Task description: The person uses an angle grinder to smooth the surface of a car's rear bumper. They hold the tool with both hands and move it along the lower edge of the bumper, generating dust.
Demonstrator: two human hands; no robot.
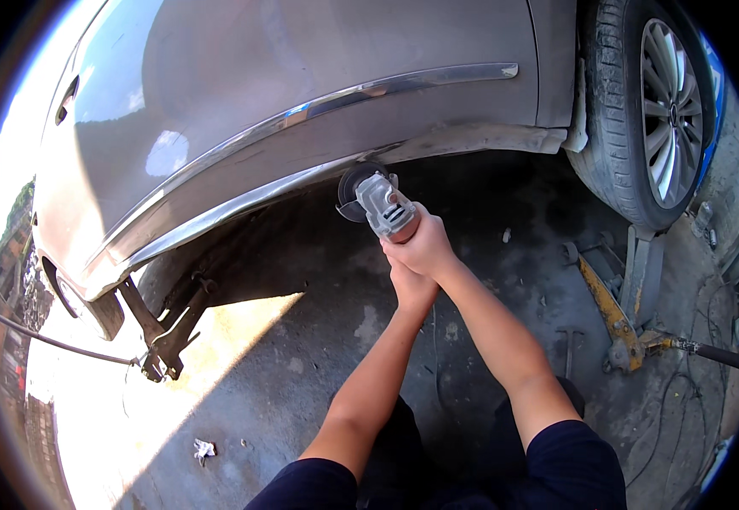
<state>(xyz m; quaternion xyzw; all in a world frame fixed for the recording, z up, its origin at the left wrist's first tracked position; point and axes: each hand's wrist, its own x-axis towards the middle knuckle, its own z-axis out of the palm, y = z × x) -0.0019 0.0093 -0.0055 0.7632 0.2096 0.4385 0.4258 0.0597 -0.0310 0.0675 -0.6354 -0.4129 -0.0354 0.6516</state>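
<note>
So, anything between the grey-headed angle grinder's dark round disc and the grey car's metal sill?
Nothing visible: the disc of the grinder, in the clasped left hand and right hand, sits at the sill; contact is unclear.

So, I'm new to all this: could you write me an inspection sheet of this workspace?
Surface: stained concrete floor, sunlit at lower left.
Job's things: angle grinder, its dark disc close by the lower edge of a grey car; whether they touch is unclear.
Clutter: crumpled white scrap; yellow floor jack at right; dark jack at left.
Hands: right hand and left hand grip the angle grinder, overlapping.
Cables: thin dark cords lie curved on the floor at right.
Surroundings: car wheel at upper right; greenery at far left.
</note>
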